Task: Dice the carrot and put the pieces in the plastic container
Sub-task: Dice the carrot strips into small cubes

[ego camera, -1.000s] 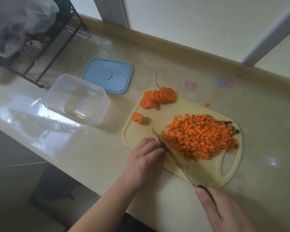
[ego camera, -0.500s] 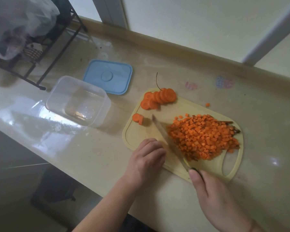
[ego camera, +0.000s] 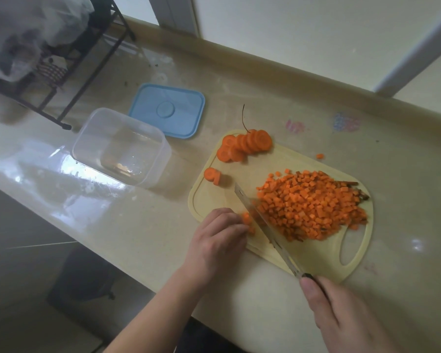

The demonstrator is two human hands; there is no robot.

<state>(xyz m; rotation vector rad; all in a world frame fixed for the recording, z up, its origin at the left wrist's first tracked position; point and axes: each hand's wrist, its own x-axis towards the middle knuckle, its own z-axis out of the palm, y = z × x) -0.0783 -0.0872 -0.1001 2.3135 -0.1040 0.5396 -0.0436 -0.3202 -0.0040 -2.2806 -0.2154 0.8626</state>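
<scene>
A: A pale yellow plastic cutting board [ego camera: 313,253] is seen on the beige stone counter [ego camera: 143,225], and a broad heap of small orange carrot cubes [ego camera: 313,207] is spread over its right half.

B: The long steel knife [ego camera: 262,225] is gripped at its dark handle by the right hand [ego camera: 341,317], fingers wrapped round it; the hand is cut off by the bottom edge. The blade is laid slantwise along the heap's left edge.

A: A small orange carrot piece [ego camera: 247,219] is pinched under the curled fingertips of the left hand [ego camera: 217,240], just beside the blade. Most of that piece is hidden by the fingers, so its shape cannot be made out.

B: A fanned row of round orange carrot slices [ego camera: 245,146] is seen at the board's far corner, a thin dark root thread standing up behind it. Two loose slices [ego camera: 213,175] are left near the left edge.

A: The clear rectangular plastic container [ego camera: 120,146] is placed left of the board, well apart from the cubes. Its inside is blurred by glare; whether anything is lying in it cannot be told.

B: The flat blue plastic lid [ego camera: 167,109] is laid behind it. At the top left, a black wire rack [ego camera: 69,72] with a cloudy plastic bag [ego camera: 28,31] is cropped by the frame.
</scene>
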